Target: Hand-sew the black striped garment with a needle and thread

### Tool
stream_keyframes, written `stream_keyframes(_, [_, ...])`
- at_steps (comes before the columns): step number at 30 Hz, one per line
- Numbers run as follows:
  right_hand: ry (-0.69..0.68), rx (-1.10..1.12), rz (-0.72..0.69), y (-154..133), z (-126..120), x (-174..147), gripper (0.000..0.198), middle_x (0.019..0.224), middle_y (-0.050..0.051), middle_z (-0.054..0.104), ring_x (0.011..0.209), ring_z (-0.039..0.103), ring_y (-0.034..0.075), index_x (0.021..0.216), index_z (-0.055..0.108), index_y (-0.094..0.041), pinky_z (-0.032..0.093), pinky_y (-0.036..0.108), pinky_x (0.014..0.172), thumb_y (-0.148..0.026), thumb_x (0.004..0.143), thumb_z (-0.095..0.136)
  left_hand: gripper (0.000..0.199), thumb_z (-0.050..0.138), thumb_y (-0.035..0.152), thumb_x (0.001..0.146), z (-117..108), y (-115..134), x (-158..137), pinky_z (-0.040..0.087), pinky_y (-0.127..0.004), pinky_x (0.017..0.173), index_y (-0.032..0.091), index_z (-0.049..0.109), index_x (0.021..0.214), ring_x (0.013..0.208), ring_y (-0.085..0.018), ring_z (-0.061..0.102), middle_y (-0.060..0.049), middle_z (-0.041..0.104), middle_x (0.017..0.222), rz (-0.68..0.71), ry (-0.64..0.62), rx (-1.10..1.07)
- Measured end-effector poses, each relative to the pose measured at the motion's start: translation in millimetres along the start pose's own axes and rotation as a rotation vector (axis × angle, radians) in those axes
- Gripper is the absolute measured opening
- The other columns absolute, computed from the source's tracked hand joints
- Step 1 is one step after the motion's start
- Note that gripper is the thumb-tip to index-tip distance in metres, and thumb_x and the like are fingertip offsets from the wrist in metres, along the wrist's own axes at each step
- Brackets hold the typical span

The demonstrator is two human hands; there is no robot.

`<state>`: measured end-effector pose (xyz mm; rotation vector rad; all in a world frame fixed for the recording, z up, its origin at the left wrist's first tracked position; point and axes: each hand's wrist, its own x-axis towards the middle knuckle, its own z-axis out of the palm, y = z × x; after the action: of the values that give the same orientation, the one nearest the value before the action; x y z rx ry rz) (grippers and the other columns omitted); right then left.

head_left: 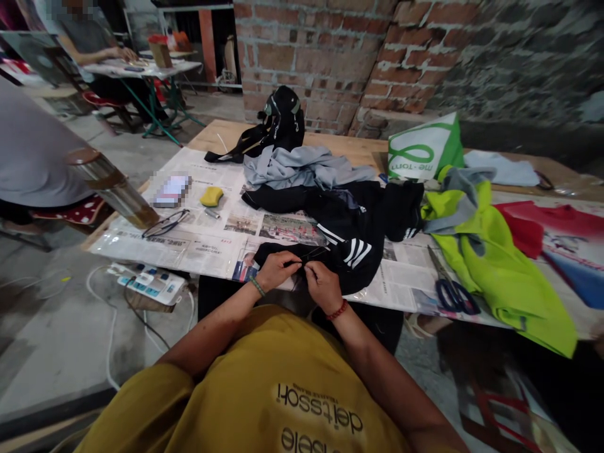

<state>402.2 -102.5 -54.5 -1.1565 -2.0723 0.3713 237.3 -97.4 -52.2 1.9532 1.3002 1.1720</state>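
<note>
Both of this person's hands are drawn in close: the left hand (277, 269), thumb and fingers narrowed to a pinch, grips the edge of a black garment (377, 217), and the right hand (325, 286) pinches the same cloth just beside it. A pale thread (315, 253) shows at the fingertips; whatever finer thing may be there is too small for me to tell.

The garment, white-striped, spreads from the hands toward one o'clock over newspaper (201, 244). At twelve lies grey cloth (306, 165), with a black bag (287, 119) behind it. Toward ten sit a yellow sponge (211, 195) and, farther out, a phone (172, 189). Around three, scissors (447, 286) lie beside a yellow-green garment (507, 283). A green-and-white bag (410, 154) stands near two.
</note>
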Motion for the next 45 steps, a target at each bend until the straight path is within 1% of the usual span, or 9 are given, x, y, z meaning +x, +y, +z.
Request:
stream_keyframes(7, [-0.087,-0.067,0.017,-2.5,-16.0,-8.1,0.019,0.078,0.004,0.065,0.072,0.061,0.015,0.082,0.06,-0.019,0.043,0.025,0.065,-0.019,0.085,0.041,0.007,0.061,0.016,0.076,0.2,-0.7,-0.3,0.047,-0.023,0.069,0.015,0.068,0.078,0.07,-0.012,0.061,-0.003,0.068,0.075,-0.011,0.013,0.038])
stream_keyframes(10, [-0.04,-0.004,0.069,-6.6,-21.1,-4.4,0.017,0.075,0.005,0.064,0.07,0.06,0.015,0.078,0.061,-0.019,0.043,0.025,0.065,-0.021,0.083,0.044,0.009,0.061,0.017,0.077,0.9,-3.3,-0.5,0.047,-0.022,0.068,0.015,0.069,0.08,0.069,-0.012,0.061,-0.003,0.068,0.076,-0.006,-0.015,0.027])
stream_keyframes(13, [0.013,0.164,0.226,-14.0,-22.5,6.1,0.016,0.069,0.003,0.064,0.06,0.058,0.014,0.073,0.061,-0.019,0.044,0.024,0.059,-0.027,0.079,0.049,0.01,0.061,0.018,0.077,1.0,-5.0,-0.3,0.047,-0.022,0.067,0.015,0.069,0.08,0.069,-0.012,0.061,-0.004,0.068,0.076,0.002,-0.032,0.011])
stream_keyframes(17, [-0.033,0.486,0.516,-22.1,-18.5,19.8,0.016,0.055,-0.002,0.06,0.04,0.051,0.01,0.073,0.06,-0.018,0.04,0.022,0.044,-0.033,0.073,0.056,0.011,0.059,0.017,0.077,-0.2,-3.8,0.3,0.046,-0.021,0.067,0.015,0.069,0.079,0.069,-0.011,0.06,-0.004,0.067,0.076,-0.006,-0.041,-0.012])
stream_keyframes(19, [-0.015,0.608,0.565,-22.8,-14.4,22.8,0.017,0.052,-0.004,0.058,0.039,0.05,0.009,0.077,0.06,-0.017,0.039,0.021,0.043,-0.033,0.07,0.059,0.011,0.058,0.018,0.078,-1.1,-2.4,0.4,0.046,-0.021,0.066,0.015,0.069,0.079,0.068,-0.011,0.06,-0.003,0.067,0.076,-0.026,-0.037,-0.023])
stream_keyframes(24, [0.023,0.675,0.532,-16.4,-3.4,19.8,0.019,0.054,-0.004,0.058,0.04,0.05,0.009,0.082,0.061,-0.017,0.041,0.021,0.042,-0.034,0.073,0.058,0.013,0.057,0.019,0.078,-2.7,-1.2,0.4,0.046,-0.022,0.068,0.015,0.069,0.078,0.07,-0.012,0.06,-0.003,0.067,0.077,-0.036,-0.046,-0.034])
stream_keyframes(33, [0.134,0.271,0.172,-10.3,-0.1,10.5,0.018,0.072,0.002,0.062,0.054,0.056,0.011,0.08,0.061,-0.019,0.047,0.025,0.057,-0.032,0.084,0.05,0.015,0.055,0.021,0.08,-3.1,0.0,2.0,0.046,-0.022,0.068,0.014,0.067,0.077,0.07,-0.012,0.059,-0.003,0.067,0.076,-0.072,-0.021,-0.057])
stream_keyframes(39, [0.104,0.256,0.227,-11.6,-2.6,11.4,0.018,0.051,-0.003,0.055,0.048,0.054,0.011,0.076,0.058,-0.018,0.044,0.024,0.056,-0.031,0.084,0.05,0.015,0.055,0.022,0.08,-4.8,2.4,2.4,0.044,-0.021,0.065,0.013,0.065,0.073,0.067,-0.011,0.057,-0.001,0.065,0.071,-0.093,-0.011,-0.033])
stream_keyframes(45, [0.121,0.364,0.321,-10.9,-3.8,13.8,0.02,0.049,-0.005,0.054,0.046,0.053,0.01,0.078,0.061,-0.018,0.044,0.023,0.054,-0.035,0.083,0.051,0.012,0.058,0.022,0.078,-4.9,1.6,1.8,0.046,-0.021,0.067,0.014,0.066,0.075,0.067,-0.011,0.058,-0.002,0.067,0.074,-0.097,0.032,-0.048])
